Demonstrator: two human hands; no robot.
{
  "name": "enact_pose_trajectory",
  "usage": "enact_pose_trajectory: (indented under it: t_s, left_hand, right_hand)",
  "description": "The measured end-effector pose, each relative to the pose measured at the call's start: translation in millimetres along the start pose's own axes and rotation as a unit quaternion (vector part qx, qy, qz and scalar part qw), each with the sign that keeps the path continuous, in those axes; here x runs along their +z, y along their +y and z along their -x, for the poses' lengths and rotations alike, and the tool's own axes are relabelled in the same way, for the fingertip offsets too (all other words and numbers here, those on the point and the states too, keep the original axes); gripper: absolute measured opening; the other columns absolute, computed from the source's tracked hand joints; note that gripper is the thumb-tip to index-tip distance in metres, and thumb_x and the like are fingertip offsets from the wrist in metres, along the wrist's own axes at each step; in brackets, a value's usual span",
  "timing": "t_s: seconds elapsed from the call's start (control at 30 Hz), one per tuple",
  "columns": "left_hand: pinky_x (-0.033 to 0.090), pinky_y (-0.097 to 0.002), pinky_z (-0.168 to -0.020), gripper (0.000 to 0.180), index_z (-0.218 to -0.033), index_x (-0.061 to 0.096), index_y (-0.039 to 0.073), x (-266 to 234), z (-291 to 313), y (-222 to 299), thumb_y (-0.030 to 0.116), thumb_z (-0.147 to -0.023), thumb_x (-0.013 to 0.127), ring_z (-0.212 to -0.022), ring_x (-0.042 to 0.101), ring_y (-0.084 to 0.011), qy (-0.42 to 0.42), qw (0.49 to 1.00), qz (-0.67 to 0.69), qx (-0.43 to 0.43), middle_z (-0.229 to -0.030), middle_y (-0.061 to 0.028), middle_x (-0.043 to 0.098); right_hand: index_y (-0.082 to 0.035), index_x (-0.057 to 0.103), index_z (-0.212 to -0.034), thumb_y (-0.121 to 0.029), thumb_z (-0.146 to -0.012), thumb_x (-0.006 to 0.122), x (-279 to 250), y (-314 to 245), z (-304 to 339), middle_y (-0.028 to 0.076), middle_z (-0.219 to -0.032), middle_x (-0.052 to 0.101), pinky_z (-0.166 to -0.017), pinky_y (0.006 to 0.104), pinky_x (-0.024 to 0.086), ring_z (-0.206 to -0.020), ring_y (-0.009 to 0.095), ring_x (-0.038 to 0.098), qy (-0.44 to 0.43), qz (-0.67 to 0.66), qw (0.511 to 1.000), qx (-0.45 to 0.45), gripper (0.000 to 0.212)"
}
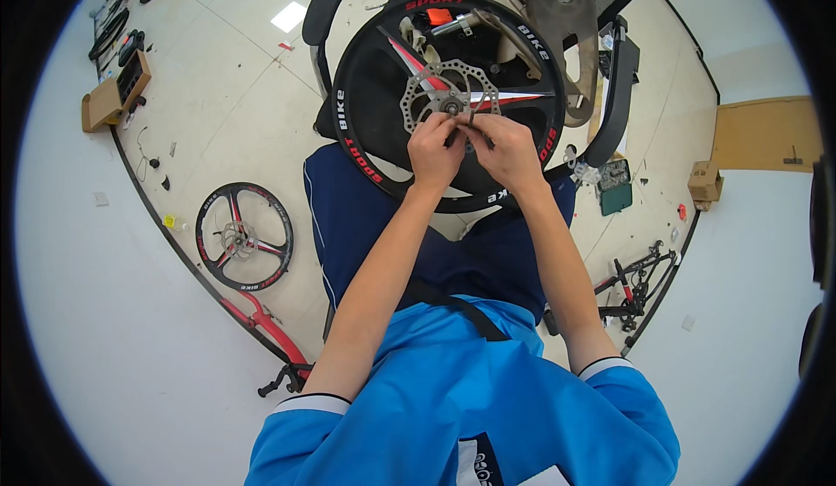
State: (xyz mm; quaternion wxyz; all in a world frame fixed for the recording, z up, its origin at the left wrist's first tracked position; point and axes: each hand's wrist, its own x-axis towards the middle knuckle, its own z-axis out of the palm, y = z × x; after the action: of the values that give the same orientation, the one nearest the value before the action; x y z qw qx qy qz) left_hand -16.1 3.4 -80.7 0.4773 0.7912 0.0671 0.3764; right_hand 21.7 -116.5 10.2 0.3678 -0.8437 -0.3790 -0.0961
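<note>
The floor point(235, 94) is pale tile, joined by white walls at the left and right edges. A person in a blue shirt sits on a chair point(326, 3), facing the far edge of the floor.

The wheel point(374, 94), black with red spoke trim, rests on edge on the person's lap, its face turned toward the person. Its axle axis therefore points roughly at the viewer's chest; the rim plane runs left to right. A perforated brake disc point(427, 94) is mounted at the centre around the hub point(451, 103).

Both hands meet just below and in front of the hub. The left hand point(435, 148) is curled, fingertips pressed together on a small part at the hub; what that part is cannot be told. The right hand point(503, 151) is likewise curled, pinching a thin metal piece whose long axis points up and left toward the hub. The hub lies directly ahead of both hands, touching or nearly touching the fingertips. Neither hand is clearly nearer.

A second wheel point(244, 235) lies flat near the left wall edge, beside a red frame point(266, 325). A cardboard box point(113, 94) sits at the far-left corner. A black frame point(636, 290) lies at the right wall edge, with a green tray point(616, 197) beyond it.
</note>
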Motion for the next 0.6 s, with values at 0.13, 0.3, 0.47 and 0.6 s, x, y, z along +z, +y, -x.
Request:
enact_pose_trajectory:
  t_s: [0.13,0.3,0.47,0.6]
  left_hand:
    - [0.052,-0.0388,-0.067,0.014,-0.090,0.074,0.005,-1,0,1,0.004,-0.077,0.078,-0.074,0.064,-0.0304,-0.001,1.000,0.000,0.006,-0.090,-0.0050,0.068]
    - [0.053,-0.0363,-0.065,0.014,-0.093,0.074,0.002,-4,-2,1,0.000,-0.079,0.076,-0.075,0.066,-0.0304,-0.015,1.000,-0.011,0.025,-0.089,-0.0096,0.066]
    - [0.052,-0.0372,-0.066,0.021,-0.101,0.076,0.004,-5,-4,5,0.000,-0.081,0.075,-0.074,0.064,-0.0303,-0.019,0.999,-0.025,0.041,-0.089,-0.0089,0.065]
    - [0.051,-0.0375,-0.067,0.030,-0.110,0.077,0.007,-8,-6,8,0.001,-0.081,0.075,-0.074,0.062,-0.0294,-0.041,0.997,-0.043,0.047,-0.088,-0.0083,0.064]
  right_hand:
    - [-0.001,0.076,-0.105,-0.004,-0.086,0.076,1,6,-1,0.013,-0.098,0.077,-0.070,0.0323,0.058,-0.082,0.027,0.075,0.007,-0.016,1.000,0.025,0.020]
    - [-0.001,0.077,-0.104,-0.003,-0.085,0.077,3,5,0,0.013,-0.098,0.077,-0.070,0.0306,0.058,-0.084,0.025,0.076,0.033,-0.014,0.999,0.015,0.019]
    - [0.000,0.075,-0.101,-0.003,-0.083,0.078,5,-4,1,0.014,-0.095,0.076,-0.071,0.0333,0.059,-0.081,0.029,0.075,0.076,-0.055,0.995,0.035,0.018]
    - [0.000,0.075,-0.102,-0.004,-0.084,0.079,8,0,7,0.014,-0.095,0.077,-0.071,0.0320,0.059,-0.082,0.026,0.076,0.107,-0.071,0.990,0.054,0.019]
